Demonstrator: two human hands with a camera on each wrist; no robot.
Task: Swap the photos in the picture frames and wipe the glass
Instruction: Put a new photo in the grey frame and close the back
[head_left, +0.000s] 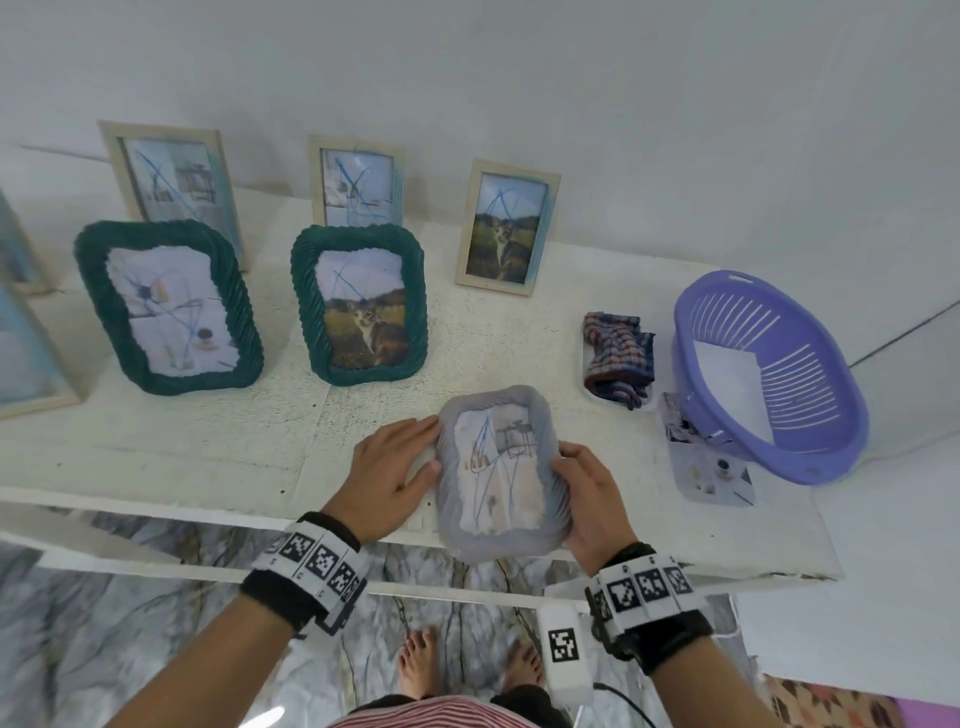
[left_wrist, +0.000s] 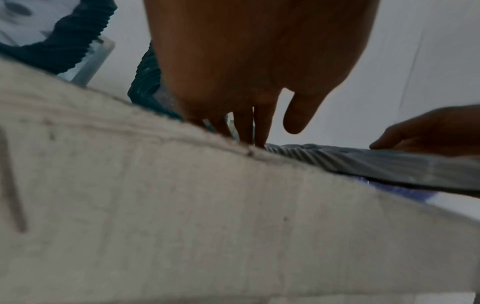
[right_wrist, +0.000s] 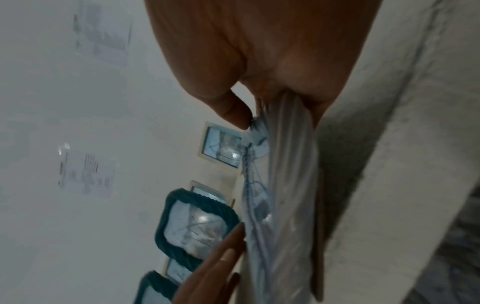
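Observation:
A grey ribbed picture frame (head_left: 498, 473) lies face up at the table's front edge, its glass scribbled with blue marks. My right hand (head_left: 587, 499) grips its right side, thumb on the rim (right_wrist: 233, 115) and fingers underneath. My left hand (head_left: 400, 467) lies flat on the table with straight fingers (left_wrist: 259, 127) touching the frame's left edge (left_wrist: 337, 156). Two green ribbed frames (head_left: 171, 306) (head_left: 361, 301) stand behind, the right one holding a cat photo. Three pale wooden frames (head_left: 174, 182) (head_left: 356, 179) (head_left: 506, 226) stand at the back.
A checked cloth (head_left: 618, 358) lies folded to the right, beside a purple plastic basket (head_left: 769, 374) holding white paper. Loose photos (head_left: 711, 467) lie in front of the basket. More frames (head_left: 26, 353) stand at the far left. The table edge (head_left: 208, 519) runs below my wrists.

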